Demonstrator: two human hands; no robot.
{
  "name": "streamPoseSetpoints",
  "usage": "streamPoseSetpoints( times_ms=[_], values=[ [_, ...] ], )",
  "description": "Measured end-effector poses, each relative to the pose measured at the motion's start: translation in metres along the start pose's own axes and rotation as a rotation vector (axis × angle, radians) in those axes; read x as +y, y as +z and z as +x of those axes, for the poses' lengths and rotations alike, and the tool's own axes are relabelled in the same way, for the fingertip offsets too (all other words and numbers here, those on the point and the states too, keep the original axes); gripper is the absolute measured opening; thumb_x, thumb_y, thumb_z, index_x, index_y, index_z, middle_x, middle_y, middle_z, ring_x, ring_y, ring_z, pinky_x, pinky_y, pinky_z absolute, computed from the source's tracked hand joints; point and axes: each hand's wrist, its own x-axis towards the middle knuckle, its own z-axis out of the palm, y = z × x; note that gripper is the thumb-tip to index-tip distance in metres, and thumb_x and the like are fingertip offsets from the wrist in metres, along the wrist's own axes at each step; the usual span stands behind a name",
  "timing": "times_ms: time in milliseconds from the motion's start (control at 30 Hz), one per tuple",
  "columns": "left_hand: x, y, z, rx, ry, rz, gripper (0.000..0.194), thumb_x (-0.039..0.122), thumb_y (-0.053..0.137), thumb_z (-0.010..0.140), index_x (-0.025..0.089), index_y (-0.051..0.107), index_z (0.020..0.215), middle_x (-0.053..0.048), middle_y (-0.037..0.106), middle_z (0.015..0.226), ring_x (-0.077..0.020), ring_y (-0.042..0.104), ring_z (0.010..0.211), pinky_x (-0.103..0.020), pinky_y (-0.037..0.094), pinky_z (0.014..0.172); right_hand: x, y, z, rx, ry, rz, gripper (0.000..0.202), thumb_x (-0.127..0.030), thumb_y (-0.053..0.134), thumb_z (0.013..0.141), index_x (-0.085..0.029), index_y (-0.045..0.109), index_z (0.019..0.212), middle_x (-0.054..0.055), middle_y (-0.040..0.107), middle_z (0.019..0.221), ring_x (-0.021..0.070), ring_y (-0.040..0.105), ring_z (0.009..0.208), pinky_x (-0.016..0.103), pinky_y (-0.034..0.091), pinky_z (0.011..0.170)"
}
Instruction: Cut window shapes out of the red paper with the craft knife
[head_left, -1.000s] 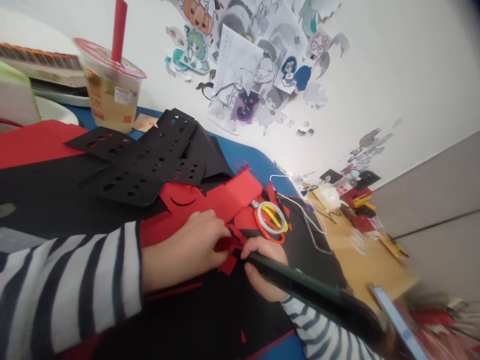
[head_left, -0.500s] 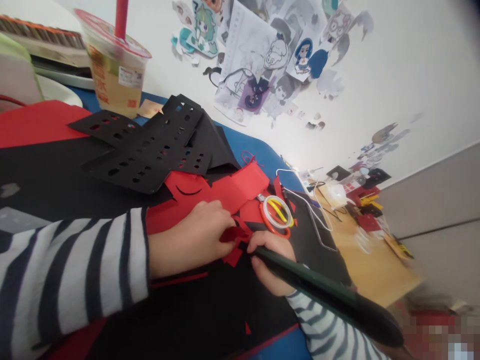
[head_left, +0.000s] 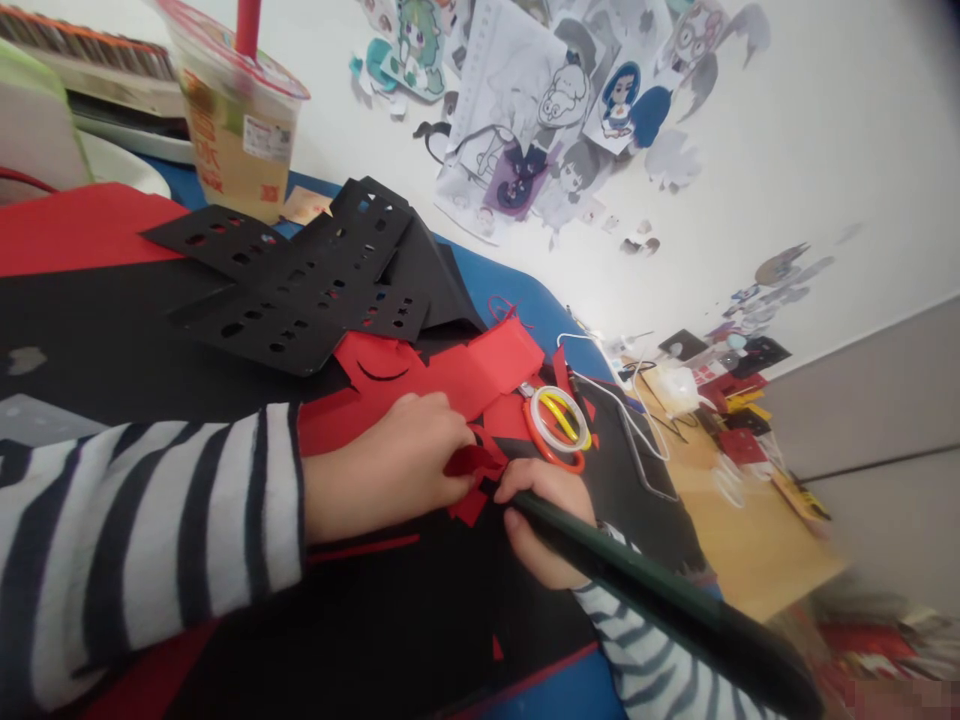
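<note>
My left hand [head_left: 397, 465] pinches a curled red paper piece [head_left: 469, 460] between thumb and fingers. Just to its right, my right hand [head_left: 551, 520] is closed around the tip end of a long dark green tool [head_left: 645, 580], which slants down to the lower right. The tool's tip meets the red paper at the fingertips, and its exact shape there is hidden. Beneath and behind the hands lie flat red paper pieces [head_left: 450, 375]. A black paper cutout with small holes [head_left: 300, 290] rests behind my left hand.
A drink cup [head_left: 240, 140] with a red straw stands at the back left. Rings of tape [head_left: 559, 418] and a white cable [head_left: 637, 425] lie right of the hands. Beyond them is a cluttered wooden surface [head_left: 727, 540]. Paper figures [head_left: 525, 110] cover the wall.
The view has shifted slightly, so the wall figures and cup sit a little differently. Both hands keep their hold, with hardly any movement against the paper.
</note>
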Motion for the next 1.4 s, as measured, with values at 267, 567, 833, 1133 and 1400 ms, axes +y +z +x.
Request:
streamPoseSetpoints(
  times_ms=[267, 567, 833, 1133, 1400],
  values=[
    [-0.0015, 0.0025, 0.0, 0.011, -0.001, 0.016, 0.011, 0.025, 0.059, 0.075, 0.019, 0.065, 0.067, -0.004, 0.064, 0.07, -0.0209, 0.054, 0.074, -0.03, 0.036, 0.064, 0.0002, 0.0019, -0.004, 0.062, 0.039, -0.02, 0.019, -0.013, 0.048, 0.067, -0.024, 0.051, 0.082, -0.001, 0.062, 0.068, 0.0138, 0.059, 0.055, 0.024, 0.049, 0.054],
    [-0.0001, 0.0007, -0.0001, -0.001, -0.01, 0.038, 0.011, 0.026, 0.06, 0.074, 0.02, 0.066, 0.068, -0.004, 0.064, 0.071, -0.0208, 0.054, 0.076, -0.03, 0.035, 0.064, -0.0009, 0.0022, -0.002, 0.023, 0.006, -0.045, 0.02, -0.013, 0.048, 0.066, -0.024, 0.051, 0.082, -0.001, 0.061, 0.065, 0.0145, 0.059, 0.053, 0.024, 0.05, 0.054],
    [-0.0029, 0.0041, -0.0006, 0.025, 0.013, 0.026, 0.01, 0.026, 0.063, 0.072, 0.02, 0.063, 0.064, -0.003, 0.063, 0.069, -0.0212, 0.053, 0.075, -0.03, 0.033, 0.063, -0.0066, 0.0074, 0.0031, -0.006, -0.123, -0.07, 0.024, -0.008, 0.045, 0.061, -0.025, 0.046, 0.078, -0.001, 0.055, 0.059, 0.0157, 0.054, 0.05, 0.025, 0.049, 0.049],
    [-0.0019, 0.0032, -0.0007, 0.013, 0.005, 0.015, 0.009, 0.026, 0.062, 0.073, 0.021, 0.065, 0.067, -0.003, 0.063, 0.07, -0.0211, 0.053, 0.075, -0.03, 0.034, 0.064, -0.0056, 0.0039, 0.0014, 0.013, -0.12, -0.075, 0.022, -0.008, 0.045, 0.063, -0.024, 0.047, 0.079, 0.0, 0.057, 0.062, 0.0154, 0.056, 0.053, 0.025, 0.05, 0.053],
    [-0.0017, 0.0029, -0.0002, 0.009, 0.008, 0.011, 0.009, 0.024, 0.061, 0.073, 0.02, 0.064, 0.067, -0.003, 0.063, 0.07, -0.0222, 0.054, 0.076, -0.031, 0.034, 0.064, -0.0054, 0.0058, 0.0017, 0.029, -0.127, -0.072, 0.021, -0.009, 0.043, 0.063, -0.023, 0.047, 0.078, -0.001, 0.056, 0.062, 0.0142, 0.055, 0.052, 0.023, 0.049, 0.052]
  ],
)
